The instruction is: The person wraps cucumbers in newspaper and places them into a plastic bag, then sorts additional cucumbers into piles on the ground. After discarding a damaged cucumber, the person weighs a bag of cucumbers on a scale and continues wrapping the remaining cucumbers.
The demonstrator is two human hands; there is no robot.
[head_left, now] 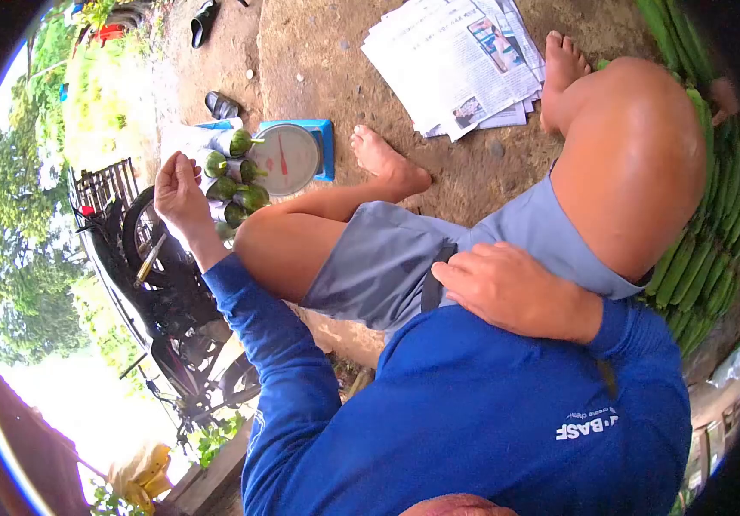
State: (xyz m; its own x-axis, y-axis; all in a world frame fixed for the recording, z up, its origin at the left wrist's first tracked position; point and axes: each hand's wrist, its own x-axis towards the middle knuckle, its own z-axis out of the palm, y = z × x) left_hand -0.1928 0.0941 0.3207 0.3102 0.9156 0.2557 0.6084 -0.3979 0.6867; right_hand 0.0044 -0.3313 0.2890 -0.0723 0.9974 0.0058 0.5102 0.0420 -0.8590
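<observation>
My left hand [182, 196] is raised at the left, its fingertips pressed together; anything between them is too small to make out. Just beyond it, several round green vegetables [239, 143] lie in pale wrapping beside a blue scale [325, 148] with a round dial. Resting on my waist, my right hand [508, 288] lies loosely flat against the blue shirt [473, 387] and grey shorts [396, 258], with nothing visible in it.
Newspaper sheets [447, 64] are spread on the dirt ground [310, 43]. Long green vegetables [697, 271] are heaped at the right. Dark shoes [222, 105] lie at the upper left. A motorcycle [163, 318] stands at the left, with a yellow bag [142, 473] below.
</observation>
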